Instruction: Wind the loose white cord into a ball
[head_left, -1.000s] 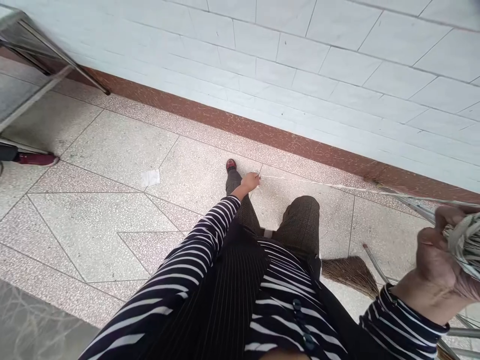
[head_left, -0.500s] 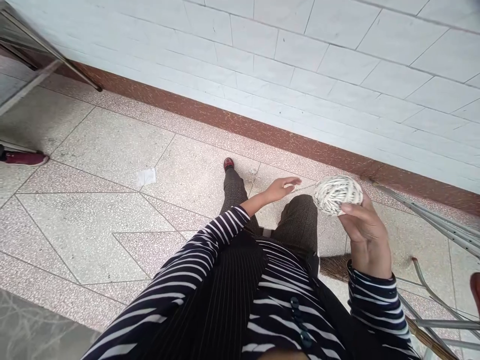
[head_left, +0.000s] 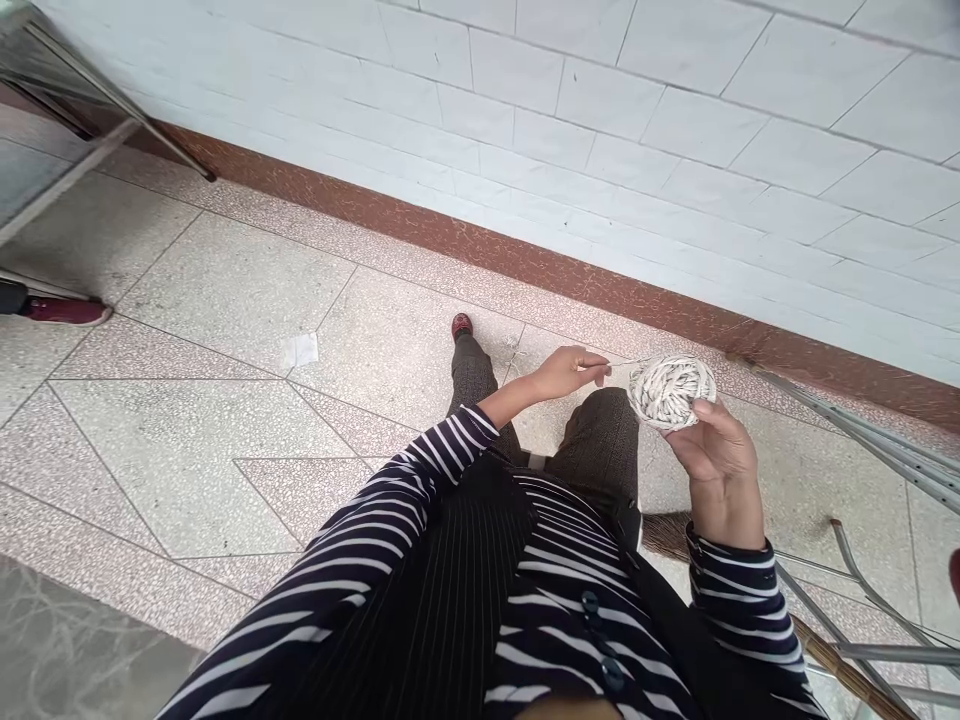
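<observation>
A ball of off-white yarn with dark flecks rests in my right hand, thumb on its near side and the other fingers partly hidden beneath it. To its left, my left hand is closed in a pinch on a thin yarn strand that runs across to the ball. Both hands are in front of my body, above my dark trousers. Below my left hand, a small pale tangle lies on the floor beside my foot; I cannot make out exactly what it is.
A white tiled wall with a red-brown skirting runs along the far side. At upper left stands a metal-framed table, with another person's shoe below it. White paper lies on the floor. To the right are metal legs and a broom.
The ball has turned in my right hand, showing its wound end more, and that hand has shifted slightly left. My left fingers have closed together on the strand.
</observation>
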